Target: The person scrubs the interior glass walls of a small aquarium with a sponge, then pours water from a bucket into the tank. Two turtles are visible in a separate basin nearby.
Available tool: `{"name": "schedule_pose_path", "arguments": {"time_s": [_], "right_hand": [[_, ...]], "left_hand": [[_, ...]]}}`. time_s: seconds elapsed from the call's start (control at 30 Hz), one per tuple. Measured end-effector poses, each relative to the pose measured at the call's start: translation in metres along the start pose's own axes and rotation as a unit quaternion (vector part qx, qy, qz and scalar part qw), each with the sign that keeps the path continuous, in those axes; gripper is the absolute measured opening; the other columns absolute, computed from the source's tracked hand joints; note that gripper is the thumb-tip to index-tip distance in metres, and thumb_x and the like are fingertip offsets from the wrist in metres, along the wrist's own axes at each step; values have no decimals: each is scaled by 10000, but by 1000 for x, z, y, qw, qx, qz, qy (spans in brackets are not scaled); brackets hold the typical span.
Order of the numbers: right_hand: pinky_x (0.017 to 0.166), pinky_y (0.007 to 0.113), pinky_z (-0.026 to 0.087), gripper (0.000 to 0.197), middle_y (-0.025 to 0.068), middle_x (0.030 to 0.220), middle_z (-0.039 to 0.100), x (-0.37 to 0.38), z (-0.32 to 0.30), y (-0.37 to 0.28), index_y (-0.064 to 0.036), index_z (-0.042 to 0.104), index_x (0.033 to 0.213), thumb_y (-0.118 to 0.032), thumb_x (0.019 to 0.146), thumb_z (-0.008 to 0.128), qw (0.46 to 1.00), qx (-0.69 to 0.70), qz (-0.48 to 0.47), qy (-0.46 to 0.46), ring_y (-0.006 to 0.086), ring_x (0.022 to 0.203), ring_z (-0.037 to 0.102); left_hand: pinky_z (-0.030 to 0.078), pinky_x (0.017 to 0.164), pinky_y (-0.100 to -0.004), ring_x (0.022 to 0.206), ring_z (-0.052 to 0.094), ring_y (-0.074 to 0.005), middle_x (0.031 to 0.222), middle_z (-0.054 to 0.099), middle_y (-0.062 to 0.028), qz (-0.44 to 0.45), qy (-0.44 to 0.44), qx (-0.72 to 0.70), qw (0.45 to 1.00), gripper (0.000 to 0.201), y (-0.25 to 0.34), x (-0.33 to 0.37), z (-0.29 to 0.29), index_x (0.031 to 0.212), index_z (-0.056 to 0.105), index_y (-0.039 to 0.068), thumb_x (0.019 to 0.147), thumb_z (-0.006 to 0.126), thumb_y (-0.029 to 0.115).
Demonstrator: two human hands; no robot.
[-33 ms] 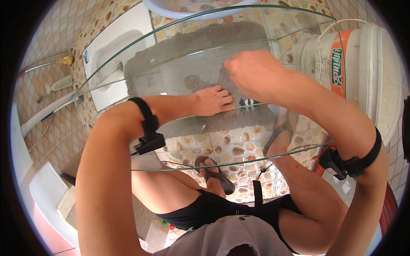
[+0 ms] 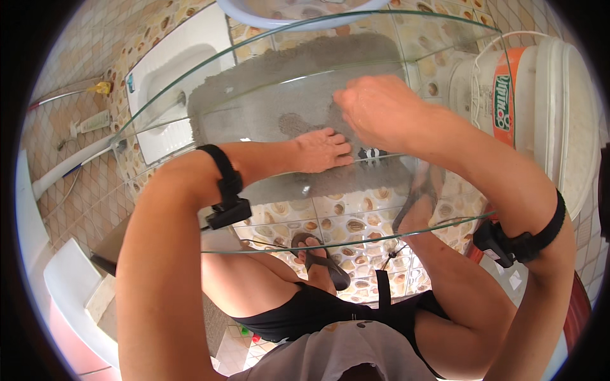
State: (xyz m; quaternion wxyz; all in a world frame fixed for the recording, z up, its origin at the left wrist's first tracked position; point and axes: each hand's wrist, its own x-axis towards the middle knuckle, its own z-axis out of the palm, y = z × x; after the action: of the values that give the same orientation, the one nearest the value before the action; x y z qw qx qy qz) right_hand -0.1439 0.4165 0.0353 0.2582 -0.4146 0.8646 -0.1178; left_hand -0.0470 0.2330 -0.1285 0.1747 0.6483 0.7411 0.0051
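Observation:
A clear glass tank (image 2: 356,242) stands below me, with a grey, sandy-looking layer (image 2: 248,105) over its bottom. My left hand (image 2: 321,151) lies on that layer, palm down with the fingers apart, and holds nothing. To its right and a little farther off, my right hand (image 2: 378,108) is closed inside the tank, knuckles up. Its fingertips are hidden, so what they grip cannot be made out. A darker rough patch (image 2: 295,122) of the grey layer shows beside the hands. Close to my left fingertips is a small black-and-white striped thing (image 2: 373,153).
A big white bucket (image 2: 526,108) with an orange band lies at the right. Beyond the tank is a pale blue basin (image 2: 267,22). A white squat toilet (image 2: 181,54) sits at the far left, near a bottle (image 2: 94,123) and a hose (image 2: 70,166). My sandalled feet flank the tank.
The picture has shifted very slightly to the right. Both hands keep the same places and poses in the tank.

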Motion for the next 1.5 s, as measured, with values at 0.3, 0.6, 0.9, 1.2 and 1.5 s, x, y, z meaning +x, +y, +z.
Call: {"name": "schedule_pose_path", "arguments": {"time_s": [0.3, 0.6, 0.9, 1.2, 1.5], "right_hand": [[784, 494, 574, 161, 204, 935, 722, 2, -11, 7, -8, 690, 973, -141, 897, 638, 999, 11, 32, -30, 404, 907, 704], [731, 487, 583, 132, 226, 878, 726, -5, -21, 0, 0, 713, 909, -84, 830, 649, 1000, -5, 24, 7, 407, 856, 717], [803, 512, 558, 176, 234, 908, 709, -3, -18, 1, 20, 676, 944, -151, 921, 644, 997, 16, 53, -61, 429, 933, 685], [774, 511, 569, 184, 222, 906, 720, 0, -29, 11, 10, 692, 934, -160, 931, 621, 999, 5, 32, 4, 420, 882, 704], [790, 509, 571, 185, 225, 947, 720, 0, -39, 11, 15, 692, 944, -149, 924, 607, 995, -15, 83, -50, 415, 928, 694]], "left_hand": [[417, 955, -385, 1129, 523, -226, 1181, 551, -18, -18, -39, -33, 999, 350, 6, -48, 4, 1300, 588, 211, 953, 540, 204], [394, 1053, -415, 1240, 496, -249, 1253, 546, -31, 11, -14, -20, 1000, 450, -10, 19, -4, 1393, 553, 213, 944, 544, 203], [419, 965, -391, 1166, 535, -219, 1265, 560, -14, -5, -10, -21, 1000, 411, 1, 10, 4, 1360, 581, 216, 949, 578, 223], [422, 985, -417, 1207, 542, -251, 1284, 557, -31, 34, -107, -37, 993, 513, -14, 9, -7, 1392, 558, 227, 891, 661, 270], [416, 1036, -441, 1291, 515, -265, 1361, 527, -26, 69, -98, 28, 992, 485, -28, 78, -34, 1427, 541, 247, 945, 590, 223]]}}
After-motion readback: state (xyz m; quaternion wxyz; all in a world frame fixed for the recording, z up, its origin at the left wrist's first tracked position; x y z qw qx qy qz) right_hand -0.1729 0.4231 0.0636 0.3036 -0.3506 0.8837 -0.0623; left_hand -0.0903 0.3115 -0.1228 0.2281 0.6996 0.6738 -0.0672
